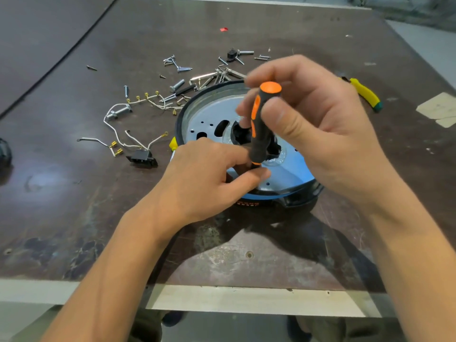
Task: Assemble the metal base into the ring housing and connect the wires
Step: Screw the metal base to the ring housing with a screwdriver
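Metal base (209,112), likely stiff thin sheet, seated in black ring housing (180,124) mid-desk (74,206), best steadied by the rim; right hand (308,114) grips orange-black screwdriver (259,129), left hand (204,174) pinches its shaft; limp wires (118,141) lie unconnected leftward.

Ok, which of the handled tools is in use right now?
The orange-and-black screwdriver, held upright in the right hand over the metal base. The yellow-and-green-handled tool lies untouched on the table further right.
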The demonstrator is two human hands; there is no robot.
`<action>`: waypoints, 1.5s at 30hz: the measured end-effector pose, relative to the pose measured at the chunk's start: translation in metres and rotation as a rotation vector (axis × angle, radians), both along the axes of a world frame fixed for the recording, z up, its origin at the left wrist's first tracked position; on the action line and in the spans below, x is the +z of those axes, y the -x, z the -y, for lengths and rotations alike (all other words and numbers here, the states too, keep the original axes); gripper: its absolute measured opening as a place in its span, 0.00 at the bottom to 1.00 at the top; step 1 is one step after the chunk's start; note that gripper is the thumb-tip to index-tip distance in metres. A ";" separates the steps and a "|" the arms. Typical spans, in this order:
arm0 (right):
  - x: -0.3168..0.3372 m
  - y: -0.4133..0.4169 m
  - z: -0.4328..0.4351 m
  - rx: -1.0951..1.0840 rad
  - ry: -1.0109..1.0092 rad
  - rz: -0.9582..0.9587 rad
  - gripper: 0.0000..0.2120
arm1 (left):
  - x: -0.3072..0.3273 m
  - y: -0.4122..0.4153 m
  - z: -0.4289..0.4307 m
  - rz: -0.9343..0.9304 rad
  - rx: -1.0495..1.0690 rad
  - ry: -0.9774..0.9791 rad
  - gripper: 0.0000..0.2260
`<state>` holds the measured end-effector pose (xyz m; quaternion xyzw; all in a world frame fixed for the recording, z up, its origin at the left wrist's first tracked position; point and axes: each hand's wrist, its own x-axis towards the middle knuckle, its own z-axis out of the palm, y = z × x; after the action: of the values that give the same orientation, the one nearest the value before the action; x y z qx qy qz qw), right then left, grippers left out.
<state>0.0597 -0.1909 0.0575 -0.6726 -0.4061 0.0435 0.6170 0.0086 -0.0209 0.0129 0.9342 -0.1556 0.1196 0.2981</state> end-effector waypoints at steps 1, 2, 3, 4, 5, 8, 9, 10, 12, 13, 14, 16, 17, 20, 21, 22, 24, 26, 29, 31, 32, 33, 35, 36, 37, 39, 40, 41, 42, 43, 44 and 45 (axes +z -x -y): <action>0.000 0.000 0.002 0.036 -0.007 -0.017 0.14 | 0.000 0.000 0.000 0.001 0.003 0.007 0.13; 0.000 0.000 0.002 0.065 -0.014 -0.027 0.15 | 0.000 0.001 0.001 0.005 0.004 0.004 0.12; 0.001 0.000 0.002 0.076 -0.023 -0.034 0.14 | 0.001 0.002 0.001 0.008 0.001 -0.001 0.10; 0.002 0.001 0.002 0.064 -0.034 -0.040 0.12 | 0.002 0.002 0.001 0.010 -0.005 -0.004 0.08; 0.003 0.002 0.001 0.032 -0.045 -0.038 0.09 | 0.002 0.002 0.001 0.009 -0.007 -0.009 0.08; 0.003 0.002 -0.001 -0.143 -0.065 0.017 0.12 | 0.002 0.002 0.001 0.007 -0.005 -0.025 0.12; 0.002 0.001 -0.001 -0.162 -0.068 0.026 0.12 | 0.001 0.002 0.001 0.004 -0.002 -0.023 0.12; 0.001 0.001 -0.001 -0.147 -0.073 0.022 0.12 | 0.001 0.002 0.001 0.003 0.003 -0.018 0.12; -0.002 -0.002 0.002 -0.062 -0.088 -0.027 0.08 | 0.000 0.001 0.001 -0.004 0.015 -0.015 0.14; -0.003 -0.001 0.003 -0.015 -0.107 -0.074 0.10 | 0.000 0.001 0.001 -0.012 0.016 -0.014 0.14; -0.004 -0.001 0.004 0.034 -0.124 -0.124 0.13 | 0.001 0.001 0.001 -0.017 0.013 -0.012 0.14; -0.003 0.000 0.005 0.090 -0.144 -0.184 0.16 | 0.002 0.002 0.000 -0.004 -0.001 -0.013 0.10; -0.002 0.001 0.005 0.085 -0.150 -0.192 0.15 | 0.003 0.003 0.001 0.006 -0.005 -0.021 0.09; 0.003 0.001 0.004 -0.002 -0.142 -0.134 0.11 | 0.002 0.003 0.002 0.011 0.009 -0.032 0.09; 0.004 0.001 0.003 -0.054 -0.135 -0.097 0.10 | 0.002 0.003 0.002 0.008 0.017 -0.035 0.09; 0.004 0.002 0.002 -0.108 -0.135 -0.071 0.10 | 0.001 0.003 0.002 0.003 0.020 -0.045 0.11; 0.002 0.003 0.000 -0.167 -0.163 -0.045 0.10 | 0.001 0.002 0.001 -0.007 0.016 -0.063 0.13; -0.002 0.003 -0.002 -0.130 -0.179 -0.039 0.10 | 0.001 0.002 0.001 -0.012 0.008 -0.054 0.12; -0.005 0.001 0.000 0.008 -0.172 -0.128 0.12 | 0.002 0.002 0.000 -0.045 0.006 -0.057 0.14; -0.006 0.000 0.001 0.056 -0.164 -0.176 0.14 | 0.003 0.002 -0.001 -0.043 -0.007 -0.065 0.14; -0.005 -0.001 0.001 0.053 -0.157 -0.179 0.14 | 0.003 0.002 -0.001 -0.039 -0.010 -0.064 0.13; -0.004 -0.001 0.001 0.039 -0.152 -0.172 0.14 | 0.003 0.002 -0.001 -0.035 -0.007 -0.059 0.12; -0.002 0.000 0.001 0.007 -0.142 -0.134 0.11 | 0.004 0.003 0.000 -0.027 0.011 -0.051 0.11; -0.001 0.000 0.000 -0.017 -0.134 -0.108 0.09 | 0.003 0.003 0.001 -0.030 0.018 -0.052 0.11; 0.000 0.001 0.000 -0.053 -0.128 -0.081 0.07 | 0.003 0.003 0.001 -0.039 0.024 -0.054 0.12; 0.000 0.002 -0.001 -0.142 -0.121 -0.034 0.06 | 0.003 0.003 0.000 -0.070 0.027 -0.065 0.14; 0.000 0.002 -0.001 -0.174 -0.120 -0.020 0.07 | 0.003 0.002 0.000 -0.081 0.025 -0.074 0.15; 0.000 0.002 -0.001 -0.187 -0.120 -0.011 0.07 | 0.003 0.002 0.000 -0.085 0.023 -0.079 0.15; 0.000 0.002 -0.001 -0.183 -0.119 0.000 0.08 | 0.003 0.002 0.000 -0.085 0.021 -0.080 0.15; 0.000 0.001 0.000 -0.167 -0.118 0.009 0.08 | 0.004 0.002 0.001 -0.082 0.019 -0.076 0.15; -0.001 0.000 0.000 -0.137 -0.121 0.006 0.07 | 0.004 0.002 0.001 -0.079 0.017 -0.071 0.14; -0.002 -0.001 0.001 -0.094 -0.128 -0.015 0.06 | 0.004 0.002 0.001 -0.077 0.015 -0.068 0.14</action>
<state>0.0602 -0.1921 0.0552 -0.6500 -0.3715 -0.0065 0.6630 0.0064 -0.0217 0.0166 0.9489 -0.1409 0.0805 0.2708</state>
